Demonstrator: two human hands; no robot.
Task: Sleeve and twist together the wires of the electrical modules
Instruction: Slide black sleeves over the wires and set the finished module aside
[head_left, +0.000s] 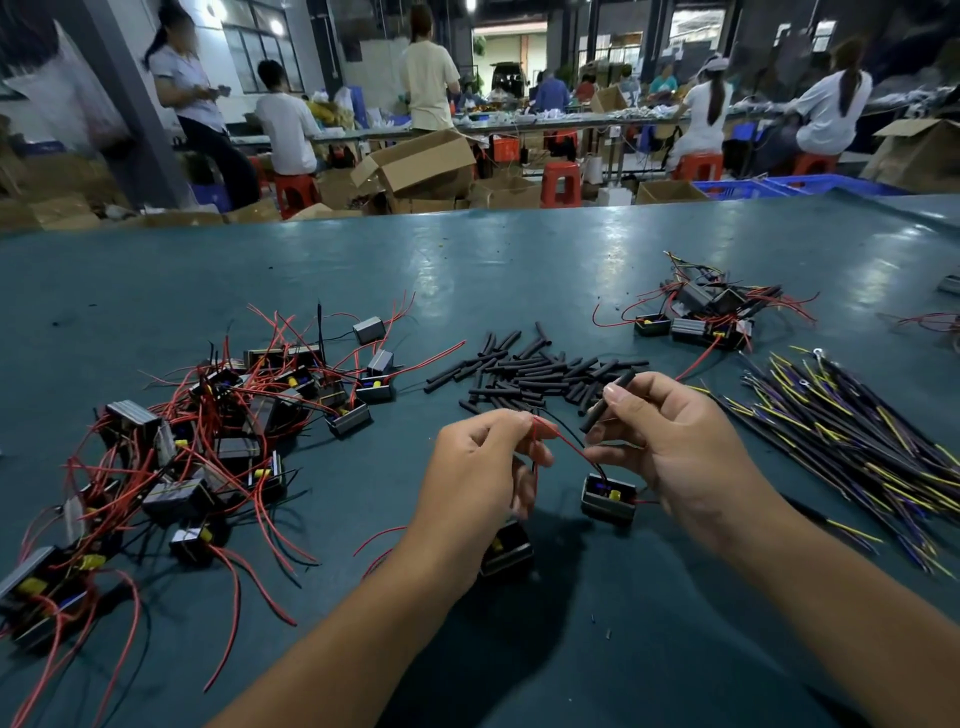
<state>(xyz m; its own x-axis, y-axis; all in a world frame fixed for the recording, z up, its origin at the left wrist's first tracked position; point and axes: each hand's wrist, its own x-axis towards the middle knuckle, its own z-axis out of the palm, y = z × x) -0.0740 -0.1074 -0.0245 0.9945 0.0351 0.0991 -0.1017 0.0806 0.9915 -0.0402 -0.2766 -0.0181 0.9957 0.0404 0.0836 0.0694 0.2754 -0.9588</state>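
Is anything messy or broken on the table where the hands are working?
Nothing looks broken. The module pile on the left is a tangle of red and black wires, and the black sleeve tubes lie scattered, but that looks like ordinary work clutter. Small dark specks dot the green table.

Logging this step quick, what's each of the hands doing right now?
Left hand: closed, pinching the red wire.
Right hand: closed, pinching a black sleeve.
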